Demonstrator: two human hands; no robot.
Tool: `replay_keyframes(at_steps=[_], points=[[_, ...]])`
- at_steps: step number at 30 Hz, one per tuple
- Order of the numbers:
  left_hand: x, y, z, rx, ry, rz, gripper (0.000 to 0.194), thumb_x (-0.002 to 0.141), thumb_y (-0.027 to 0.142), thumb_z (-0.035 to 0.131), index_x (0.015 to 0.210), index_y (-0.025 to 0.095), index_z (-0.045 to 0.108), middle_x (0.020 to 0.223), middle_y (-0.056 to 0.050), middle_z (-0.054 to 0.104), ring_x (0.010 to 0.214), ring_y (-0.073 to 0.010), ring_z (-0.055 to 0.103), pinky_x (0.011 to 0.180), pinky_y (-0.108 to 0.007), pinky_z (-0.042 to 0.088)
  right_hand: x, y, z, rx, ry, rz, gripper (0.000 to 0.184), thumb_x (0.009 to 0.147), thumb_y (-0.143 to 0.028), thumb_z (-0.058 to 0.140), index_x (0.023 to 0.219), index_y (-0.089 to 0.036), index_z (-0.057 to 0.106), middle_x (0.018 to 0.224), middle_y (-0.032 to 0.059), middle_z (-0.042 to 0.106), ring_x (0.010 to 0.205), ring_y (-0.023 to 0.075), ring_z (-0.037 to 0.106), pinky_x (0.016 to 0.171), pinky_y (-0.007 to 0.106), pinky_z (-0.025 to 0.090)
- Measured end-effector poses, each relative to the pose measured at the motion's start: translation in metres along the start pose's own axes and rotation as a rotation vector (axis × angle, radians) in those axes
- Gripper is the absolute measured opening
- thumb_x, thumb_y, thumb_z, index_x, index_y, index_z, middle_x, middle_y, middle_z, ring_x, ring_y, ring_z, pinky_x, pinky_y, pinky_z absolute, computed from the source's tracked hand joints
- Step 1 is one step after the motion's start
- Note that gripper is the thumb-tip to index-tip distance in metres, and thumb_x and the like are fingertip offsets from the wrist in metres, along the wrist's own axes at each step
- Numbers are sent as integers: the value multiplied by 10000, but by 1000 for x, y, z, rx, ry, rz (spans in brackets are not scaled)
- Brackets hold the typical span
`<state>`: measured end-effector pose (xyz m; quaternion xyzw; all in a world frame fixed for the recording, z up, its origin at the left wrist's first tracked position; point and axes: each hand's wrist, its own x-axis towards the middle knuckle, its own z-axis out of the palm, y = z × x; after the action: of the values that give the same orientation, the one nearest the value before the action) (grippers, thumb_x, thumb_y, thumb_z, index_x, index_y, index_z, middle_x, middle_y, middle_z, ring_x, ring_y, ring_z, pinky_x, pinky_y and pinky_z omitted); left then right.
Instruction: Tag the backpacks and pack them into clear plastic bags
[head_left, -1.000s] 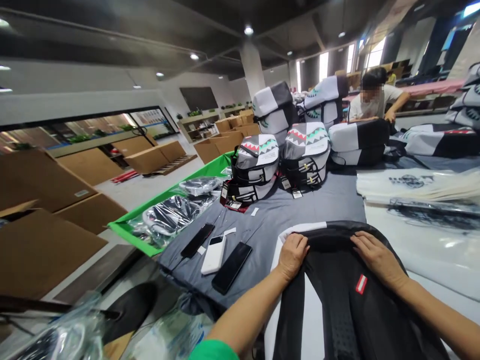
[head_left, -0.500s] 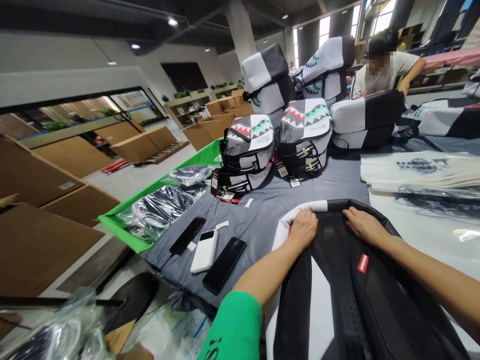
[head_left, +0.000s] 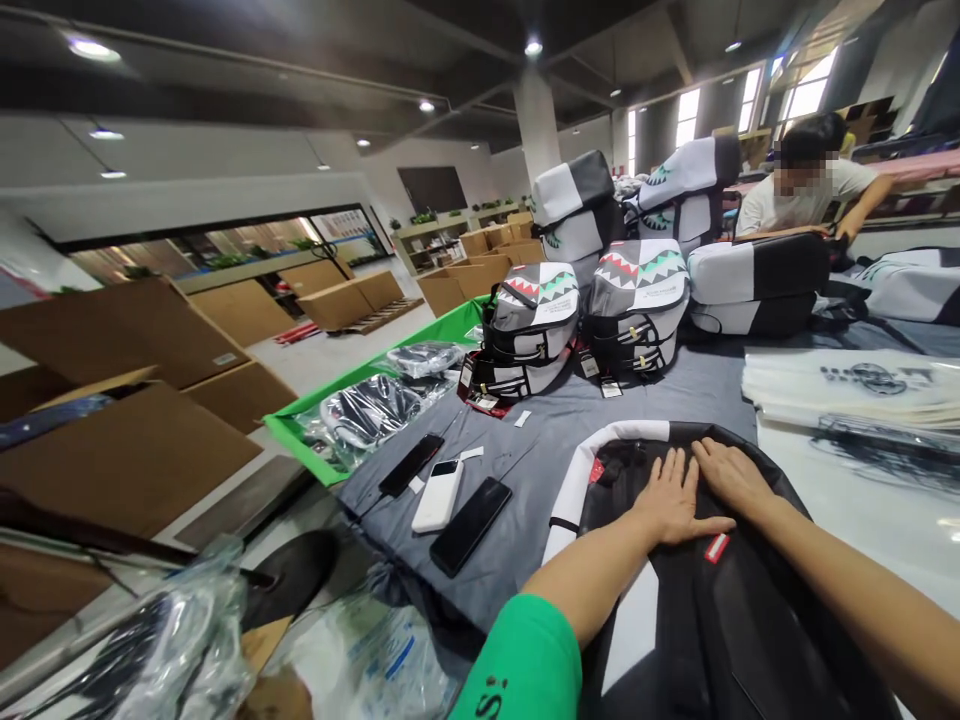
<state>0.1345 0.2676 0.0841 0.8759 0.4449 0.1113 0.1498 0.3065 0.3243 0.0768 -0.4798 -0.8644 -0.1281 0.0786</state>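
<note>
A large black and white backpack (head_left: 630,640) lies in front of me with its black strap side up and a small red label (head_left: 717,547) on it. My left hand (head_left: 673,497) rests flat on the black upper part, fingers spread and thumb stretched toward the label. Close beside it, my right hand (head_left: 729,474) lies on the backpack near its top edge, fingers extended. Neither hand grasps anything. Left of the backpack, a black phone (head_left: 471,525), a white power bank (head_left: 438,496) and a second dark phone (head_left: 410,465) lie on the grey cloth.
Stacked backpacks (head_left: 637,300) with zigzag teeth prints stand at the table's far side. A person (head_left: 806,185) works behind them. Printed plastic bags (head_left: 862,385) lie to the right. A green-edged bin (head_left: 322,470) holds wrapped goods, with cardboard boxes (head_left: 142,460) farther left.
My left hand has let go of the backpack's top rim and moved right, flattening onto the black panel. My right hand has flattened near the top edge. The view has tilted up and left.
</note>
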Motion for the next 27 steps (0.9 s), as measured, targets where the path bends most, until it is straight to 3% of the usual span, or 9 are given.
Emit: replay_keyframes(at_steps=[5,8,11,14,17,20,22,25,27], points=[[-3,-2,7,-33,-2,-20,1120,864,862,374,1620,76,121,1679,-222,65,1573,-337,0,1272,-562,142,-43,17,-12,34,162,-46,465,896,-136,375,1292,-218,604,1372,117,631,1346,306,515,1051,541,459],[-4,-2,6,-23,12,-22,1095,860,855,407,1616,96,179,1674,-230,76,1570,-350,7,1260,-585,160,-66,28,-16,114,269,105,457,938,-182,346,1321,-213,595,1303,121,670,1210,269,619,972,458,542],[-5,0,7,-26,15,-11,1074,869,839,421,1606,85,221,1669,-243,52,1568,-350,-12,1266,-577,133,-63,22,-19,49,78,199,461,929,-127,343,1299,-174,614,1271,137,683,1127,247,667,922,382,566],[-5,0,9,-44,11,-5,1053,879,826,422,1603,84,236,1671,-239,36,1568,-351,-24,1272,-564,112,-40,10,-22,-12,-51,192,488,887,-37,343,1249,-155,647,1268,168,674,1101,271,682,859,386,568],[-4,0,10,-58,0,1,1061,883,828,404,1604,70,225,1674,-237,23,1568,-353,-46,1273,-568,93,-8,3,-29,-17,-131,146,356,871,-30,407,1037,-124,708,1028,199,713,896,294,725,721,377,554],[-3,-1,11,-76,-12,11,1081,875,837,404,1616,82,181,1679,-232,21,1570,-360,-44,1268,-584,88,34,-8,-40,10,-211,34,212,861,-55,508,847,-140,702,809,158,697,751,279,718,667,352,521],[-1,-3,12,-86,-3,30,1097,859,849,419,1625,108,158,1684,-223,41,1571,-373,-17,1263,-600,89,68,-24,-48,42,-226,-80,169,855,-79,570,914,-164,703,866,141,708,843,279,719,732,350,514],[-1,-6,14,-87,26,77,1105,857,847,431,1629,114,136,1692,-208,17,1573,-373,-27,1266,-593,84,116,-56,-54,99,-257,-259,347,826,-126,669,1160,-221,668,1115,112,705,1043,252,686,825,309,487],[-3,-8,15,-100,49,95,1104,866,840,421,1633,121,86,1698,-189,-28,1573,-371,-45,1267,-588,85,143,-72,-52,121,-337,-340,358,793,-162,730,1140,-236,678,1087,69,715,1004,223,692,783,268,477]])
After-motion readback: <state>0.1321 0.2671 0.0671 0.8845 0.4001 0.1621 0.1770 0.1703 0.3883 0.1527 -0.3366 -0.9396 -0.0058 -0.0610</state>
